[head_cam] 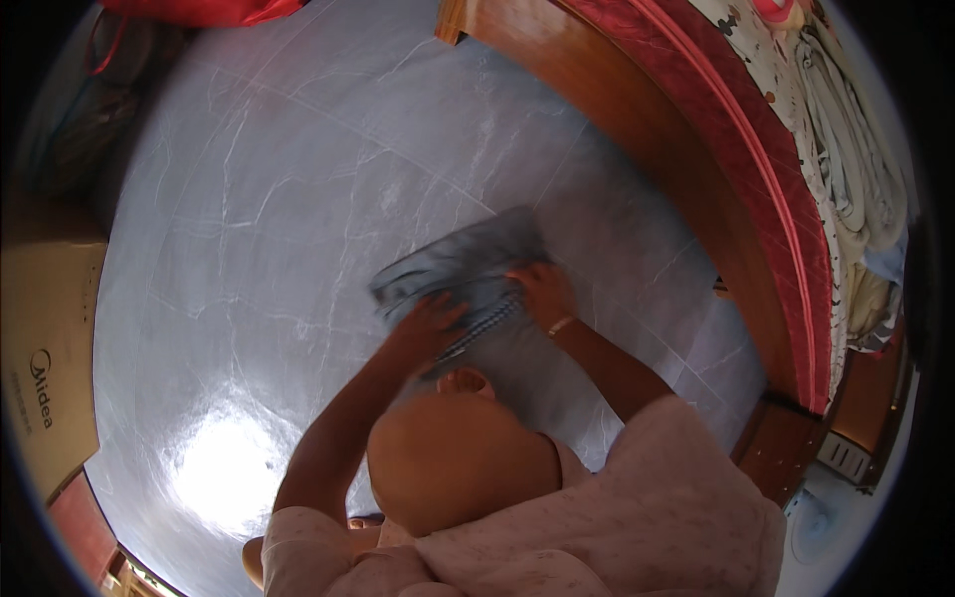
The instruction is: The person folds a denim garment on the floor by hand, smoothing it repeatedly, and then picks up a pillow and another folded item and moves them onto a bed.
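A folded blue-grey cloth [477,257], possibly a garment, lies on the floor before my feet. Its near edge shows a dark-and-light checked band. My left hand [431,328] rests on the cloth's near left part, fingers spread. At the near right edge, my right hand [548,297] touches the fabric with its fingers pointing left, a bracelet on its wrist. Motion blurs this hand, and whether it pinches the cloth cannot be told. My bent knee [462,463] and toes are just behind the cloth.
Grey marble-patterned floor tiles [298,224] spread around the cloth. On the right curves a wooden bed frame [656,149] with a red mattress side [776,194] and folded bedding [843,149]. A Midea cardboard box [52,358] stands left; a red bag [201,9] is at top left.
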Action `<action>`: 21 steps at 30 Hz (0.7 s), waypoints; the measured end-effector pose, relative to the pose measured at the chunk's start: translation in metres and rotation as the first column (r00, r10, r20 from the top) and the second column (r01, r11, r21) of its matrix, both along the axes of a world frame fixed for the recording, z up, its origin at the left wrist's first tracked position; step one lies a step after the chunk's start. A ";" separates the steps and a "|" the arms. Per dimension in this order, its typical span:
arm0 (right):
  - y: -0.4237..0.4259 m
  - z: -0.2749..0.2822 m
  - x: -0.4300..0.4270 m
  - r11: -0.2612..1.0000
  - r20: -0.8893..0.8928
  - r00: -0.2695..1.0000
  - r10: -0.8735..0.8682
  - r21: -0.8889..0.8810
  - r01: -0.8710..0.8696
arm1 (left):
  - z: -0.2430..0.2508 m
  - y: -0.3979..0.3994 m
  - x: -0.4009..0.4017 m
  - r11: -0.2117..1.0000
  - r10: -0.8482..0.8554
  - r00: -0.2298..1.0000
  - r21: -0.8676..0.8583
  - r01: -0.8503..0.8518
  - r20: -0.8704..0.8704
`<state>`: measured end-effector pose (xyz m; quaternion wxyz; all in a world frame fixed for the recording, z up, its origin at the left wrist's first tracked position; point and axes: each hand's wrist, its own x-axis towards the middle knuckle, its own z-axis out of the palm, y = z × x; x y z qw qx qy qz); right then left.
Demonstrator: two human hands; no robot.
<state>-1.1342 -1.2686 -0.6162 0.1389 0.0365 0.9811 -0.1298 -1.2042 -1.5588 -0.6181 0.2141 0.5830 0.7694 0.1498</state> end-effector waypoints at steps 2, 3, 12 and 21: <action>0.029 0.010 0.031 0.975 0.003 0.975 -0.221 0.040 0.220 | -0.004 0.048 -0.001 0.979 -0.168 0.985 -0.113 0.171 0.031; 0.047 0.008 0.048 0.975 0.033 0.976 -0.214 0.065 0.212 | 0.000 0.071 0.000 0.952 -0.255 0.964 -0.153 0.264 0.075; 0.028 -0.077 -0.017 0.831 -0.182 0.869 -0.460 0.258 0.493 | -0.040 0.098 0.015 0.991 0.013 0.996 0.131 -0.002 -0.083; -0.061 -0.072 -0.297 0.956 -0.237 0.942 -0.239 0.112 0.271 | -0.013 0.078 -0.132 0.871 0.420 0.898 -0.220 -0.440 -0.132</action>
